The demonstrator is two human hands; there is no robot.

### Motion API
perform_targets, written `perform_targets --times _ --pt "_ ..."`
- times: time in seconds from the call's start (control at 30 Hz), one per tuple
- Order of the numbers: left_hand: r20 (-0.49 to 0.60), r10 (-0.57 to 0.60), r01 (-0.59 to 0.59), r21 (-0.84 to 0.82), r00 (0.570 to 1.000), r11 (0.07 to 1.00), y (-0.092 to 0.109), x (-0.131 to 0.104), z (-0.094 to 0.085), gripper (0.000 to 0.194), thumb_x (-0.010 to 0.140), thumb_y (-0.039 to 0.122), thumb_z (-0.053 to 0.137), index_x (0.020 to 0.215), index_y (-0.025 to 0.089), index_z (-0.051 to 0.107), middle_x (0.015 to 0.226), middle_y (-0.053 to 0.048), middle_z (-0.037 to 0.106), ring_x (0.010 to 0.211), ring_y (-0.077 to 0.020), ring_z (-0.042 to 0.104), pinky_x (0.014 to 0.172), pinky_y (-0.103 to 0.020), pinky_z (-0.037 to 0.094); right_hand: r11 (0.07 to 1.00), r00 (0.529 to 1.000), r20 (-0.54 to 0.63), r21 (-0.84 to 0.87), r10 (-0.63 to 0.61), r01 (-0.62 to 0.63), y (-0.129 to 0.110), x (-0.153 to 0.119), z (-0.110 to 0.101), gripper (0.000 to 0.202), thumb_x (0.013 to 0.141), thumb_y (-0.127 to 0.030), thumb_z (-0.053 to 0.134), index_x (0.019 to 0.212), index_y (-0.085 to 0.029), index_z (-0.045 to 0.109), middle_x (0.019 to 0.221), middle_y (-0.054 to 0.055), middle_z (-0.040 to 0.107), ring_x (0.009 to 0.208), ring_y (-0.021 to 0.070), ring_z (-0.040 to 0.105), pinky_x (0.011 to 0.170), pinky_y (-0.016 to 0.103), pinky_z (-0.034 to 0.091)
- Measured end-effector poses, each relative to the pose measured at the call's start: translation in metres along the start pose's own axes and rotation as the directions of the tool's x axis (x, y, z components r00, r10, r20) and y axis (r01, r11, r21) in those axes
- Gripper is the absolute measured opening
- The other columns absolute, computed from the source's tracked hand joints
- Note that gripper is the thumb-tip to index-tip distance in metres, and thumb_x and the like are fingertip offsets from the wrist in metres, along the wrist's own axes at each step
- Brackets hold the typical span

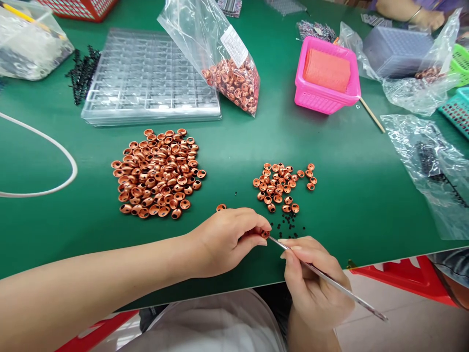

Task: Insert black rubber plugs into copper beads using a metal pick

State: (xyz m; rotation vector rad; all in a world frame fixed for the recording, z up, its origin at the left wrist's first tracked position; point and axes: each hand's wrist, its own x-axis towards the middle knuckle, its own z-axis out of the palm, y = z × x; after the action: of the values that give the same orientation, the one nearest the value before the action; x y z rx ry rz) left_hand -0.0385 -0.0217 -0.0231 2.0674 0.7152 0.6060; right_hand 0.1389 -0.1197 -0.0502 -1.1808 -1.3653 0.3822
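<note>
Between thumb and fingertips, my left hand [223, 239] pinches a small copper-coloured ring-like piece [265, 234]. A thin metal tool [340, 286] is gripped in my right hand [318, 281], its tip at the held piece. Whether the tip is inside the piece is too small to tell. A large pile of copper pieces [157, 171] lies to the left, and a smaller pile [276, 183] lies beyond my hands. Tiny black bits [289, 220] are scattered just past my right hand. One loose copper piece [221, 208] sits behind my left hand.
Stacked clear trays [146, 78] stand at the back left, beside a plastic bag of copper pieces [238, 83]. A pink basket [326, 100] holds an orange-red block. Clear bags [432, 166] lie right; a white cable [66, 151] curves at left. Another person's hand [432, 20] is far right.
</note>
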Motion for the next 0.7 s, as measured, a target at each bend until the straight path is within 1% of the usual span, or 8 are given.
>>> perform_targets --times 0.17,0.33,0.47,0.6,0.7 --pt "-0.009 0.011 -0.011 -0.003 1.0 1.0 -0.0009 0.0 0.0008 0.006 0.093 0.014 0.061 0.097 0.015 0.065 0.08 0.001 0.067 0.067 -0.0094 0.06 0.07 -0.018 0.05 1.0 1.0 0.025 -0.005 -0.004 0.004 0.0 0.0011 -0.0003 0.04 0.079 0.007 0.064 0.109 -0.02 0.065 0.095 0.004 0.074 0.084 0.018 0.073 0.068 0.035 0.061" --pt "-0.037 0.031 -0.032 -0.017 0.999 0.999 -0.0026 -0.0008 0.0024 0.006 0.095 0.018 0.059 0.097 0.017 0.065 0.079 0.0 0.067 0.067 -0.0104 0.061 0.069 -0.02 0.05 1.0 0.999 0.041 -0.013 -0.006 0.007 -0.0007 0.0007 0.0005 0.042 0.078 0.008 0.063 0.109 -0.019 0.065 0.095 0.005 0.074 0.084 0.018 0.072 0.067 0.035 0.06" --pt "-0.006 0.02 -0.02 0.028 1.0 0.999 -0.0007 -0.0012 0.0021 0.006 0.095 0.015 0.057 0.097 0.016 0.063 0.081 0.0 0.067 0.068 -0.011 0.061 0.069 -0.02 0.05 0.999 0.998 0.06 -0.037 -0.018 0.02 -0.0005 0.0011 0.0006 0.041 0.078 0.007 0.063 0.109 -0.02 0.064 0.097 0.005 0.075 0.083 0.0174 0.072 0.067 0.034 0.06" --pt "-0.023 0.047 -0.045 0.074 0.999 0.996 0.0003 -0.0027 0.0036 0.009 0.096 0.011 0.053 0.096 0.014 0.062 0.084 -0.003 0.068 0.073 -0.0131 0.062 0.07 -0.022 0.049 0.993 0.995 0.085 -0.092 -0.06 0.068 -0.0009 0.0011 0.0002 0.04 0.079 0.005 0.064 0.109 -0.021 0.063 0.096 0.004 0.076 0.082 0.017 0.073 0.069 0.034 0.062" --pt "-0.033 0.052 -0.049 0.096 0.998 0.994 -0.0008 -0.0045 0.0057 0.01 0.096 0.01 0.052 0.096 0.012 0.062 0.085 -0.004 0.068 0.074 -0.0137 0.062 0.07 -0.023 0.049 0.991 0.994 0.095 -0.117 -0.06 0.071 -0.0016 0.0008 0.0003 0.039 0.079 0.003 0.065 0.109 -0.022 0.063 0.096 0.004 0.076 0.081 0.0168 0.073 0.069 0.034 0.062"
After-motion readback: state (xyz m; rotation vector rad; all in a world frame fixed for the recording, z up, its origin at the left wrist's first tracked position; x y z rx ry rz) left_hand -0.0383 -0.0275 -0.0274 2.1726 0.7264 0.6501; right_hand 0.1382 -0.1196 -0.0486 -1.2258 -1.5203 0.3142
